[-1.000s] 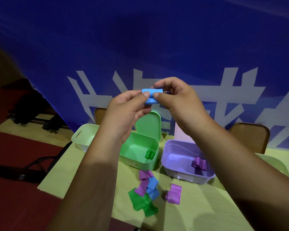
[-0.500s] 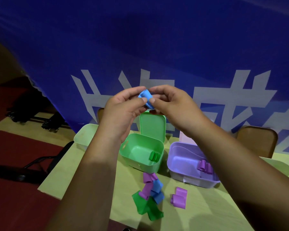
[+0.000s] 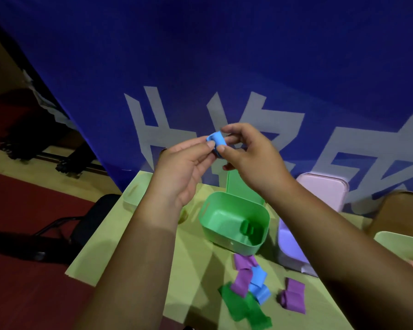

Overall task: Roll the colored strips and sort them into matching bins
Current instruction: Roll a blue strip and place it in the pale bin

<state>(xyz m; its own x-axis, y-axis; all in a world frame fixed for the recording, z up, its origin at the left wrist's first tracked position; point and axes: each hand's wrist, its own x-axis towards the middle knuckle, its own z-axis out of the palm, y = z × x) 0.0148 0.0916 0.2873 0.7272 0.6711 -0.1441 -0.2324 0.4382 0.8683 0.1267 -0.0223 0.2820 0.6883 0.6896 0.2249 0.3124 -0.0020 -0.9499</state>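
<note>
Up above the green bin (image 3: 234, 225), both hands, left hand (image 3: 184, 167) and right hand (image 3: 250, 158), pinch a curled blue strip (image 3: 216, 140) in their fingers, half rolled.

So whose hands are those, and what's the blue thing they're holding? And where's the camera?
Those are a person's own two hands, not a machine. The camera sits on the person's head and looks down, so you see what they see. The left hand and right hand pinch a blue strip between them, curled into a roll, up above the table. On the table stands a green bin with a green roll inside. A purple bin is beside it, partly hidden by the right arm. In front lies a pile of purple, blue and green strips, with one purple strip apart. Behind hangs a blue banner.
</note>
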